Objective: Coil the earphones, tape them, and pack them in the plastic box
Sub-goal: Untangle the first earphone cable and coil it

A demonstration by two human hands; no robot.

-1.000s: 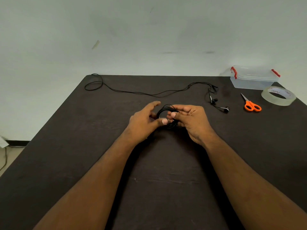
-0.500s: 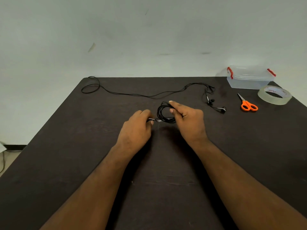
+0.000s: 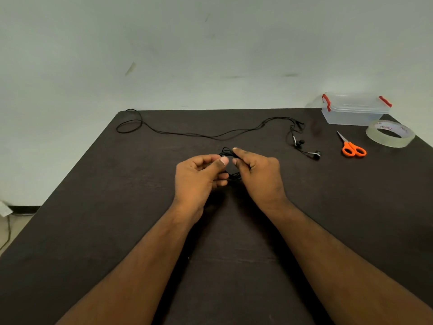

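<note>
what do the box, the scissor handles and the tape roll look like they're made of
Box: clear, slightly frosted plastic, table edge showing through; red clips look plastic.
Scissors: glossy orange handles, likely plastic; pale blades, probably metal.
Tape roll: translucent film, likely plastic, on a printed white core.

Dark table [image 3: 93,219] fills lower frame; pale scuffed wall [image 3: 210,48] above; floor strip [image 3: 14,228] at left edge.

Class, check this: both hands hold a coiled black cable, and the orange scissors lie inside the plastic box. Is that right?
Not quite. The head view shows the scissors on the table, in front of the box, not inside it. Both hands do hold the cable.
</note>
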